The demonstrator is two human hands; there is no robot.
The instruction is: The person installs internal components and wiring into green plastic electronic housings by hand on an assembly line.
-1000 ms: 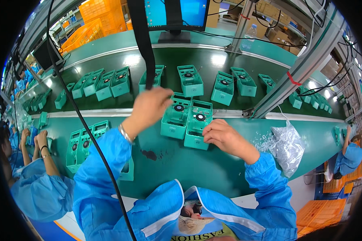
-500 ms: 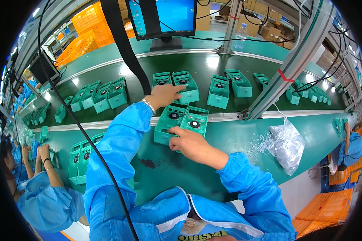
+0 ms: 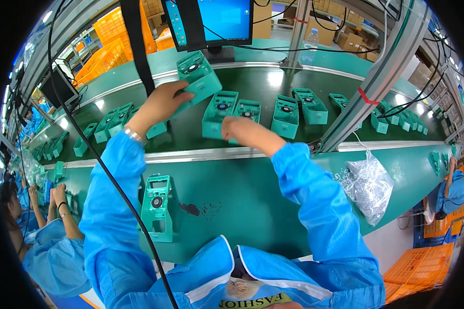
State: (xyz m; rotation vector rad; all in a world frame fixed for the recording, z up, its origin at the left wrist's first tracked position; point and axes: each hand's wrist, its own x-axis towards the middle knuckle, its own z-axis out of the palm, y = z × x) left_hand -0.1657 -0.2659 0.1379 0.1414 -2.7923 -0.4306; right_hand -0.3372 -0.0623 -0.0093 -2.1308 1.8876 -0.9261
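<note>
My left hand (image 3: 162,107) grips a teal plastic housing (image 3: 200,77) and holds it tilted above the far dark-green strip. The housing is box-shaped, with a round black part set in its face. Two similar housings, a left one (image 3: 219,114) and a right one (image 3: 248,107), sit side by side on that strip. My right hand (image 3: 245,131) is at their near ends, fingers curled in against the right one; the fingertips are partly hidden. On the near green tabletop (image 3: 232,195) lies another housing (image 3: 157,206), beside my left sleeve.
More teal housings (image 3: 285,116) stand in rows along the strip. A clear bag of small pale pieces (image 3: 368,188) lies at the right. A metal post (image 3: 371,82) and a hanging black cable (image 3: 95,152) cross the view. A co-worker's hand (image 3: 59,194) works at the left.
My left hand has lifted a housing off the strip and moved left. My right hand has moved forward; the two housings beneath it have gone from the near tabletop onto the strip.
</note>
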